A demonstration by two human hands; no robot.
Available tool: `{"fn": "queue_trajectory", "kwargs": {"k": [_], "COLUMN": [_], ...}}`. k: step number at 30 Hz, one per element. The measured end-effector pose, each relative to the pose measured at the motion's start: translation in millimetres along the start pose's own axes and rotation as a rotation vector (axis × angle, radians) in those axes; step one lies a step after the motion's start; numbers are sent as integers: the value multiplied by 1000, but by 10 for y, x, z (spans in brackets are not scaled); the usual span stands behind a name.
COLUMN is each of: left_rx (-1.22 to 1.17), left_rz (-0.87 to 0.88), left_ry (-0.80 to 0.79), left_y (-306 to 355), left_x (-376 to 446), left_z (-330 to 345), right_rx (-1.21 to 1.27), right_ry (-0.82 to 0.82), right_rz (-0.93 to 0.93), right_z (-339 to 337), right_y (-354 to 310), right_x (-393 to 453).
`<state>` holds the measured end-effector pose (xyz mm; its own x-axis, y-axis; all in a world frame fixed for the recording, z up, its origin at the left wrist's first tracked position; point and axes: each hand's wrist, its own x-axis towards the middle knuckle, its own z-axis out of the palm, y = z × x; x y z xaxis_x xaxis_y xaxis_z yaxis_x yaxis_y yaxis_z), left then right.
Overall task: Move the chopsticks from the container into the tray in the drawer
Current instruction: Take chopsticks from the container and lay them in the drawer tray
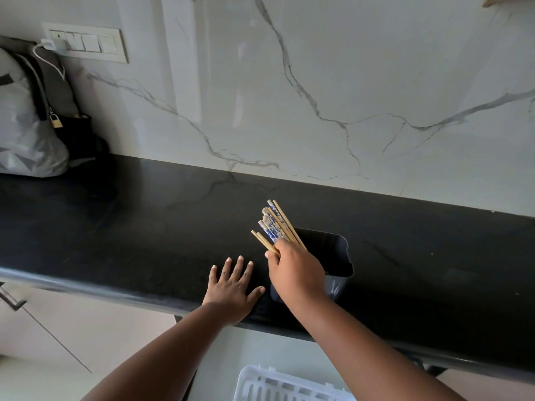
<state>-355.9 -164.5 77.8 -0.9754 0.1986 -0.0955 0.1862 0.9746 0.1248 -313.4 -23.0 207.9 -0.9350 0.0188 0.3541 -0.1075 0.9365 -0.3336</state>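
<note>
A dark grey rectangular container [338,256] stands on the black countertop [144,227] near its front edge. My right hand [295,270] is over the container's left side, closed around a bundle of chopsticks [273,227], some plain wood and some with blue and white patterned tops, which fan up and to the left. My left hand [231,287] lies flat on the counter just left of the container, fingers spread, holding nothing. A white slotted tray [278,384] shows at the bottom edge, below the counter.
A grey and black bag [34,125] with a small padlock sits at the counter's far left, under a wall switch panel [84,43] with a charger plugged in. A marble backsplash rises behind the counter. Cabinet fronts lie at the lower left.
</note>
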Motion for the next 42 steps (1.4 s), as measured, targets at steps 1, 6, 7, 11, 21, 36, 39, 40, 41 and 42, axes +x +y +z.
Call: {"fn": "queue_trajectory", "kwargs": {"k": [1,6,7,11,21,36,39,40,41,42], "left_rx": [0,0,0,-9,-18,-21,-20,-19,-18,-18], "left_rz": [3,8,7,8,13,23,26,26,25,24], "left_ry": [2,3,-1,1,0,-7,-8,-7,-6,-5], "left_y": [-2,3,6,12,3,-1,-3,-2,-2,-1], "left_x": [-2,-14,-16,-27,-30,-42,-38,-35,-32,-31], "left_z": [-1,-15,-19,-31,-27,-41,-46,-45,-41,-37], "right_rx": [1,41,46,93,-2,495,599,639,687,742], "right_ry": [-19,-56,-64,-107,-320,-503,-400,-351,-297,-245], "right_rz": [9,27,21,21,45,264,256,246,232,215], "right_z": [-5,-94,-129,-265,-271,-620,-870,-993,-1128,-1273], "right_y": [11,80,110,271,506,987,975,950,917,875], "right_x": [2,51,72,166,221,482,541,573,608,638]}}
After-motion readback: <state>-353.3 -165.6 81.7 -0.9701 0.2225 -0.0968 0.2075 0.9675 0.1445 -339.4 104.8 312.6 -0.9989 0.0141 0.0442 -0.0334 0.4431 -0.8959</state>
